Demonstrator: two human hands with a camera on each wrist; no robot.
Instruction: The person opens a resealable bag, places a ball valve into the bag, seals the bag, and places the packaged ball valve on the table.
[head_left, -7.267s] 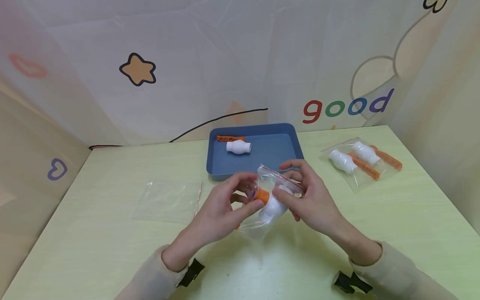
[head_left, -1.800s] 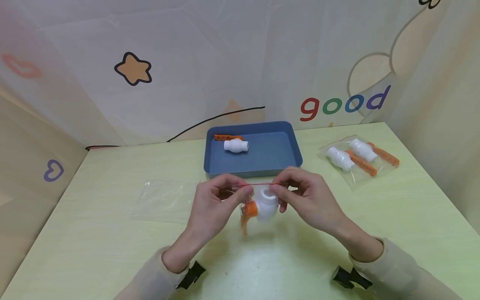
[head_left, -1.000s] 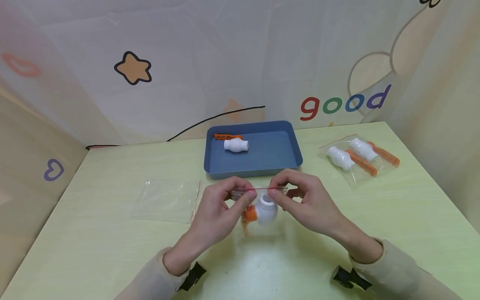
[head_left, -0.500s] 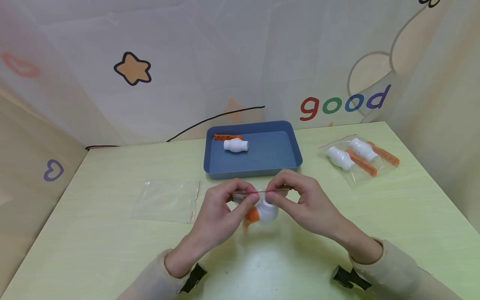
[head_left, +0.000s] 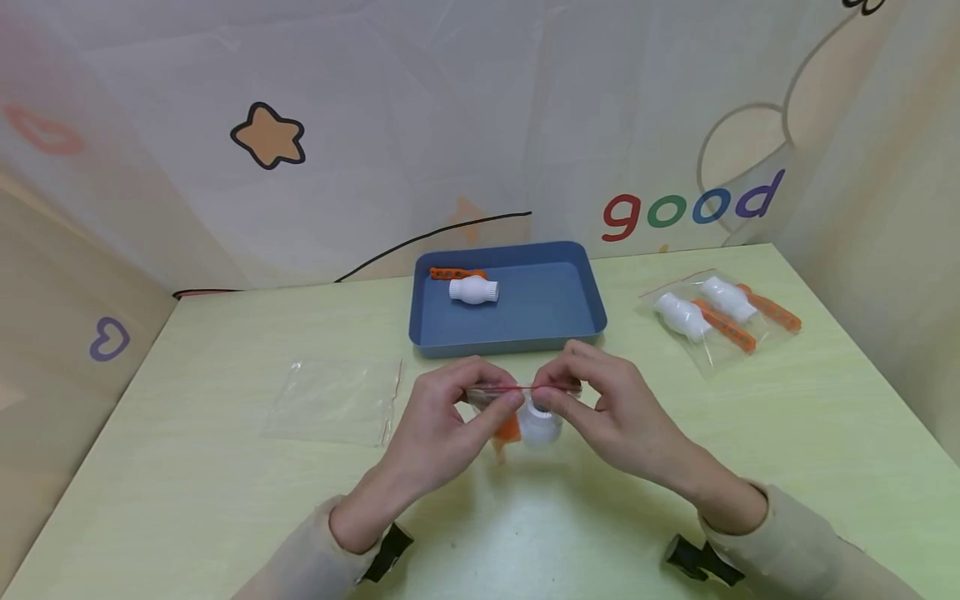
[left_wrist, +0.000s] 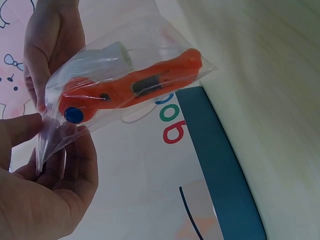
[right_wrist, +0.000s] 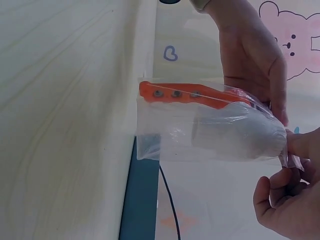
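Both hands (head_left: pixel 441 421) (head_left: pixel 617 410) on one bag (right_wrist: pixel 172 132)

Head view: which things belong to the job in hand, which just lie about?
In use:
left hand, right hand
zip bag, pinched by both
white, orange-handled fitting inside it

Lying about, perhaps same job:
flat clear bag, at left
blue tray
loose fitting inside it
two bagged fittings, at right

In the head view, bare table (head_left: pixel 142 492) gives room at lower left and lower centre. Beyond the left hand (head_left: pixel 453 417) and right hand (head_left: pixel 615 408), the tray (head_left: pixel 543 296) blocks the centre; bare strips separate it from the flat bag (head_left: pixel 333 404), left, and filled bags (head_left: pixel 723 318), right.
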